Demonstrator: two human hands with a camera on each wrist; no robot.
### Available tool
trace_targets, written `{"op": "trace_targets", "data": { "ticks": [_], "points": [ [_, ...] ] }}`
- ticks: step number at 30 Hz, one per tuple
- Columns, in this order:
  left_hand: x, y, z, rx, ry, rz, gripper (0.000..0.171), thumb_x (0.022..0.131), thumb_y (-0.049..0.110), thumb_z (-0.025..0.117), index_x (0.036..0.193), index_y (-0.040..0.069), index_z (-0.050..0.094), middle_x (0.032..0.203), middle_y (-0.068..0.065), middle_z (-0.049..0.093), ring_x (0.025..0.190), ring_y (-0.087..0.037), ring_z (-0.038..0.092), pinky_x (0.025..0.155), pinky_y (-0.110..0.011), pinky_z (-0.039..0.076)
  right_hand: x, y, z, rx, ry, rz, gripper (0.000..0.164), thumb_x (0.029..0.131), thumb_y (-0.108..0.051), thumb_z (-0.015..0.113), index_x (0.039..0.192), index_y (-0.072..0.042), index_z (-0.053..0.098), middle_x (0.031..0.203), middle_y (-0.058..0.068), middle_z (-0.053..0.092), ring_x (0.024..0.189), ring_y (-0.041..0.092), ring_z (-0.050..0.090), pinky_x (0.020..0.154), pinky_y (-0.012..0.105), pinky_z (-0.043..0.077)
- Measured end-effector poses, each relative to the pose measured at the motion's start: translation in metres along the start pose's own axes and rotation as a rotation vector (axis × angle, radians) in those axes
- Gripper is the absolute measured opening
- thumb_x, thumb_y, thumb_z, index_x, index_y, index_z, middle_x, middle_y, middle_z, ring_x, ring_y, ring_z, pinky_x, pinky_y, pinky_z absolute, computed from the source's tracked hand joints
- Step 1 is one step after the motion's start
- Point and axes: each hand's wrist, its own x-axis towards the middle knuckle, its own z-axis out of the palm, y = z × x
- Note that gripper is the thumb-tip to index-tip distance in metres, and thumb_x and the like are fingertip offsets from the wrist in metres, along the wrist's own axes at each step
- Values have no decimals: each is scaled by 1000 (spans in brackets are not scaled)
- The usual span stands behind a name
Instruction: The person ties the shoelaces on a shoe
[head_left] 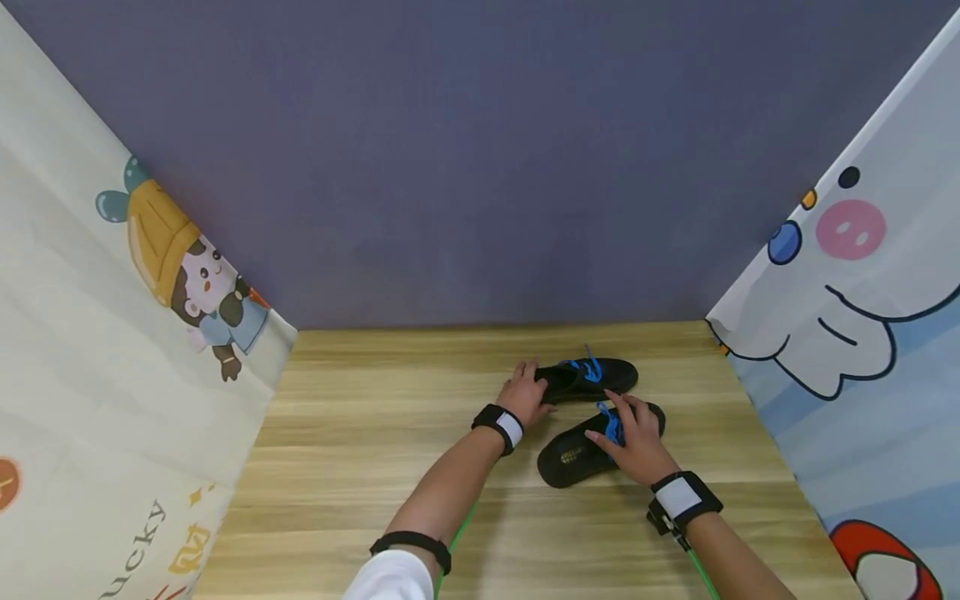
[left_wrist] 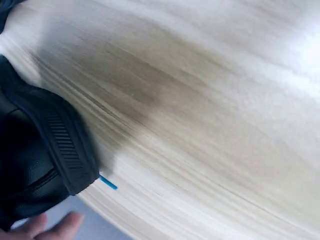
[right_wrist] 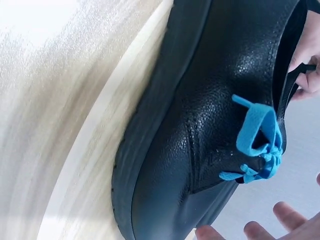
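Note:
Two black shoes with blue laces lie on the wood-grain surface. My left hand [head_left: 523, 392] grips the far shoe [head_left: 617, 372] at its heel end, toe pointing right. In the right wrist view, the left fingers [right_wrist: 306, 75] reach into that shoe's opening, and its blue lace [right_wrist: 262, 140] is tied in a bow. The left wrist view has a black shoe [left_wrist: 62, 145] along its left side. My right hand [head_left: 636, 442] is over the near shoe [head_left: 564, 458], fingers spread around its laces, partly hiding it. That shoe's insole carries a gold mark.
The wood-grain surface [head_left: 360, 433] ends at a grey-blue panel [head_left: 480, 167] at the back. Printed cloths hang at both sides, a cartoon figure on the left cloth [head_left: 60, 275] and a pig face on the right cloth [head_left: 915, 275]. Green cords run along both forearms.

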Motion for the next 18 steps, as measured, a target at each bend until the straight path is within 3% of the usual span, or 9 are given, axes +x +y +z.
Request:
{"op": "trace_targets", "data": {
  "ticks": [3,7,12,18],
  "points": [
    [-1,0,1,59,25,34,40,91,54,68,111,19,74,147,-10,48,137,-34,44,89,-41,56,0,-2,2,12,5,-6,76,90,-26,76,151,-5,35,139,37,32,126,62,31,98,74,24],
    [-5,-1,1,72,23,48,37,93,51,67,110,19,74,142,-9,53,126,-30,53,83,-37,57,-1,-5,3,25,10,-29,76,90,-25,77,151,-4,35,139,37,32,124,61,32,98,73,24],
    [-14,-1,-2,44,49,33,48,92,49,70,127,18,62,132,-5,57,112,-25,59,76,-38,57,-2,-6,5,28,19,-38,76,89,-25,77,150,-2,36,138,37,31,123,62,32,98,72,23],
    [-30,-2,0,-18,44,-21,72,90,51,71,147,15,46,130,-5,57,111,-27,57,74,-39,56,-4,-6,6,56,6,-23,76,91,-27,75,150,-3,35,139,37,30,123,63,30,97,73,23]
  ]
}}
